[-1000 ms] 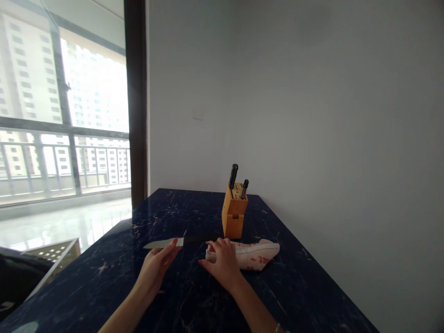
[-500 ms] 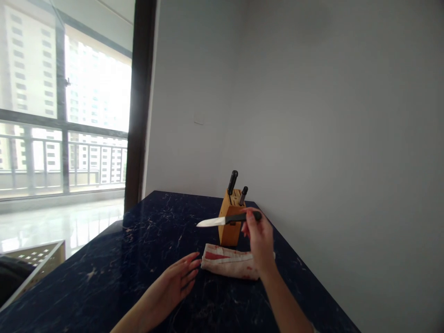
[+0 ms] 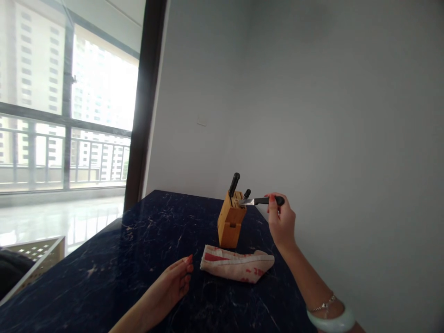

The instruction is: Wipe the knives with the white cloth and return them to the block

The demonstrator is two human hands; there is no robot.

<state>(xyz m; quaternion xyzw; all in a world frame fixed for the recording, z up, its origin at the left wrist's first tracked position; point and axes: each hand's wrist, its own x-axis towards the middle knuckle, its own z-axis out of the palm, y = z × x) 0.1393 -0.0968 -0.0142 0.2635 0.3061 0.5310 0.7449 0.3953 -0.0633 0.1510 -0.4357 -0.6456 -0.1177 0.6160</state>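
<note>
In my right hand [image 3: 283, 224] is a small knife with a black handle, closed around the handle's rear half. The kitchen knife [image 3: 261, 201] lies nearly level, its blade tip over the top of the wooden knife block [image 3: 231, 222]. I cannot tell whether the tip is inside a slot. Two other black-handled knives stand in the block, a taller one [image 3: 234, 184] and a shorter one [image 3: 247, 194]. My left hand [image 3: 173, 283] hovers low on the left, empty, its fingers loosely curled. Right of it lies a folded cloth [image 3: 237, 267], pale with red patches, apart from the fingers.
The dark blue marbled table [image 3: 166, 226] runs up to a grey wall [image 3: 329, 138] on the right. A perforated pale crate [image 3: 52, 249] with something dark in it stands at the lower left. Beyond is a large window [image 3: 100, 88].
My right hand has moved right and slightly up with the knife, bringing the blade tip over the block's top. My left hand's fingers have curled in and drawn slightly away from the cloth.
</note>
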